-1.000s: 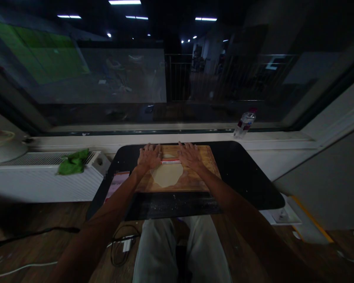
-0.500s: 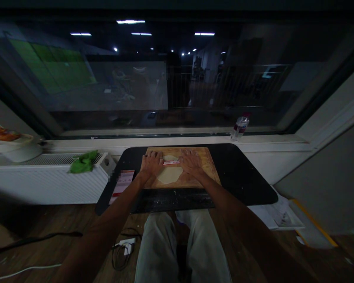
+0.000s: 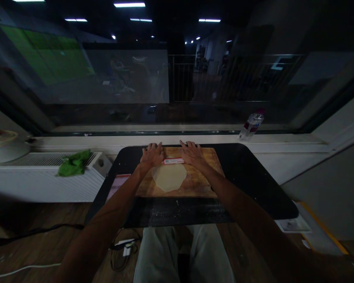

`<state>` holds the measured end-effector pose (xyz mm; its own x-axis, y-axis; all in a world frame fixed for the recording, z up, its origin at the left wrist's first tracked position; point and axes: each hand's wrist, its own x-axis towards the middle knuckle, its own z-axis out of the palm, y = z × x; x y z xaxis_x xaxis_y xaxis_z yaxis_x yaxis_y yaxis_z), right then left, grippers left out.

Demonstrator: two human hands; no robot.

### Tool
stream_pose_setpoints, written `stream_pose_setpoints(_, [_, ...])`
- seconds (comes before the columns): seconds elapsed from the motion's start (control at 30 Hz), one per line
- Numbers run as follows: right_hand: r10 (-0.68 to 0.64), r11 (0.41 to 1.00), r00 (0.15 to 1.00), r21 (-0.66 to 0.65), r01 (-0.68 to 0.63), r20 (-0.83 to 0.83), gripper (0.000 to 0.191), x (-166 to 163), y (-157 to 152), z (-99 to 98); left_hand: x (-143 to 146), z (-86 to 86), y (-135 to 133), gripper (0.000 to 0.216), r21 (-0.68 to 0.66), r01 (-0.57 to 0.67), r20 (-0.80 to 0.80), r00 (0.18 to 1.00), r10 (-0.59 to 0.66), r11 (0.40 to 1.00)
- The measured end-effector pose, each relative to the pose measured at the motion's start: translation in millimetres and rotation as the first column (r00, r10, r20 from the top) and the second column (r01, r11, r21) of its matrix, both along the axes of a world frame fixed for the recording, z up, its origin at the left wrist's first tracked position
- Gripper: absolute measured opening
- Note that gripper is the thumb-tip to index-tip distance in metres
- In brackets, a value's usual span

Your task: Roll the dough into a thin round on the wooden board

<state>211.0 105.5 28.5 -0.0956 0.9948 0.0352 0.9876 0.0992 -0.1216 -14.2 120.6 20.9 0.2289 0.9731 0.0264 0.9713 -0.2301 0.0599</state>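
A flat, roundish sheet of pale dough (image 3: 170, 177) lies on a wooden board (image 3: 203, 184). Across its far edge runs a slim red-and-white bar (image 3: 174, 161), like a rolling pin in a printed wrapper, both ends hidden beneath my hands. My left hand (image 3: 152, 154) rests palm down over the bar's left end, fingers stretched forward and spread. Over the right end, my right hand (image 3: 191, 152) lies the same way, fingers apart and pointing to the window. Neither hand curls around the bar.
The board sits on a black table (image 3: 250, 177) with a white-and-red packet or card (image 3: 118, 184) at left. A plastic bottle (image 3: 251, 126) stands on the windowsill. A green cloth (image 3: 74, 163) and a white tub (image 3: 7, 146) are on the radiator. Cables (image 3: 122, 251) lie on the floor.
Both hands and the bar have moved forward over the dough to its far edge. More of the dough shows on the near side. The view has tilted down slightly.
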Motion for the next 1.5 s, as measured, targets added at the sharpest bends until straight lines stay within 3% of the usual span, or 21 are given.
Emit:
stream_pose_setpoints(0.17, [-0.001, 0.999, 1.000, 0.047, 0.001, 0.007, 0.065, -0.5, -6.2, -5.0, -0.3, 0.5, -7.8, 0.067, 0.035, 0.009, -0.030, 1.000, -0.008, 0.999])
stream_pose_setpoints(0.5, [-0.021, 0.995, 1.000, 0.098, 0.022, -0.005, 0.063, -5.2, -58.4, -8.7, 3.4, 6.5, -66.3, 0.052, 0.106, 0.003, -0.065, 0.998, 0.004, 0.994])
stream_pose_setpoints(0.63, [-0.023, 0.994, 1.000, 0.106, 0.025, -0.012, 0.062, -6.3, -72.5, -4.6, 2.2, 6.3, -75.8, 0.053, 0.108, 0.018, -0.077, 0.997, -0.010, 0.994])
stream_pose_setpoints(0.83, [-0.046, 0.996, 0.999, 0.073, 0.047, -0.014, 0.060, -7.0, -62.7, -0.7, 3.6, 7.8, -63.7, 0.053, 0.082, 0.006, -0.087, 0.996, 0.001, 0.997])
stream_pose_setpoints(1.23, [-0.053, 0.999, 0.998, 0.001, 0.053, -0.022, 0.062, -2.4, 2.6, 1.4, 3.4, 6.3, 5.8, 0.068, -0.001, -0.019, 0.011, 1.000, 0.019, 1.000])
stream_pose_setpoints(1.5, [-0.051, 0.997, 0.999, 0.061, 0.050, 0.013, 0.062, -5.1, -14.6, 0.7, 4.2, 7.6, -8.5, 0.071, 0.030, -0.024, -0.020, 1.000, 0.024, 0.999])
